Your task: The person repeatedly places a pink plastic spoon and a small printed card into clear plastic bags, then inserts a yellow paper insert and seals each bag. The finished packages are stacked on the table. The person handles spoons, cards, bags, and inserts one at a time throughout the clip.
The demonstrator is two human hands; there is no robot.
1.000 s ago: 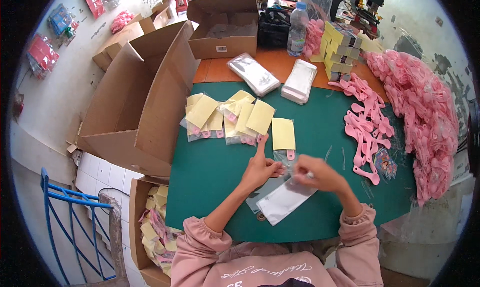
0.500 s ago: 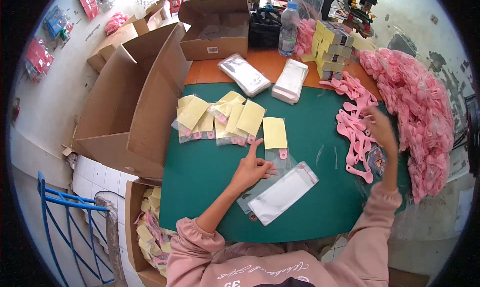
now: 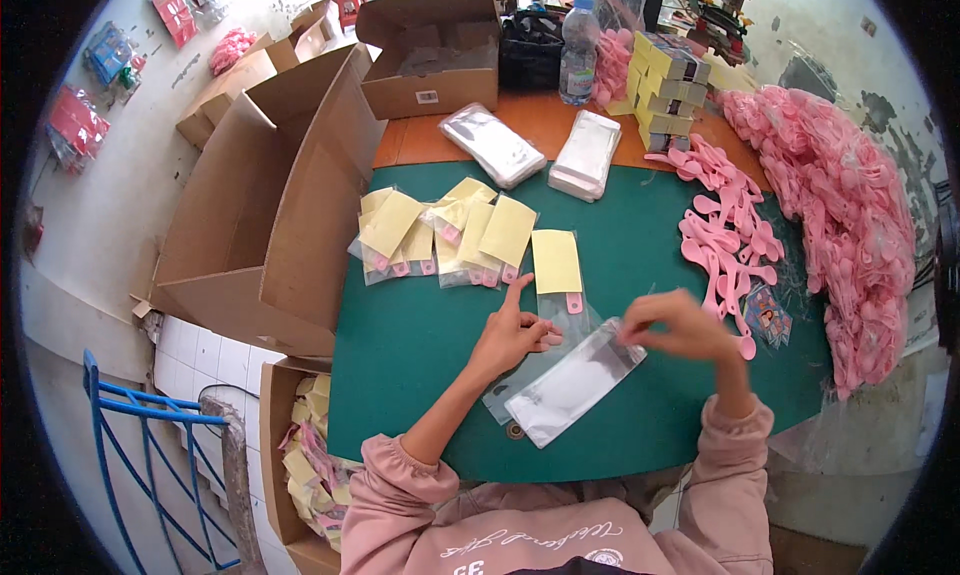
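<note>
My left hand (image 3: 513,337) rests on the green table mat, index finger stretched forward and the other fingers loosely bent, with nothing visible in it. Its index fingertip is close to a clear packet with a yellow card (image 3: 556,262) and a pink spoon's handle end (image 3: 574,303) showing below the card. My right hand (image 3: 680,325), a little blurred, is over the upper right end of a stack of clear plastic bags (image 3: 575,383). Its fingers are bent together; whatever is between them is hidden. Several filled packets (image 3: 505,230) with yellow cards overlap beyond my left hand.
Loose pink spoons (image 3: 720,235) lie at the right, beside a big heap of bagged pink spoons (image 3: 840,225). Two bag stacks (image 3: 492,147), a water bottle (image 3: 578,55) and stacked yellow cards (image 3: 665,90) stand at the back. Cardboard boxes (image 3: 315,215) flank the left edge.
My right hand has moved left and nearer, from the loose spoons to the bag stack. Some spoons in the pile lie differently. My left hand has stayed in place.
</note>
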